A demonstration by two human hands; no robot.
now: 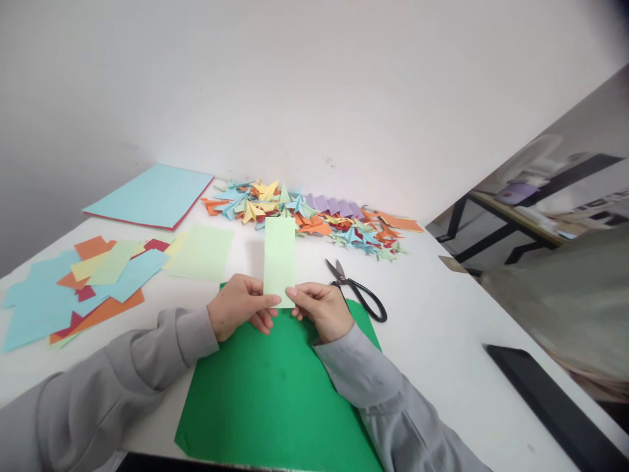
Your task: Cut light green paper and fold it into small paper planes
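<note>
A narrow light green paper strip (280, 255) stands upright between my hands, its long side pointing away from me. My left hand (243, 303) pinches its lower left corner, thumb on the near face. On the lower right edge, my right hand (325, 309) pinches it the same way. Both hands are above a green sheet (275, 387) lying on the white table. Black-handled scissors (363, 292) rest to the right of my right hand, blades partly open. The far part of the strip overlaps the view of a pile of folded paper pieces (314, 224).
Loose coloured paper scraps (44, 288) spread over the left side, with pale green sheets (201, 252) beside them. A stack of light blue paper (152, 190) lies at the back left by the wall. A dark flat object (545, 393) lies along the right table edge.
</note>
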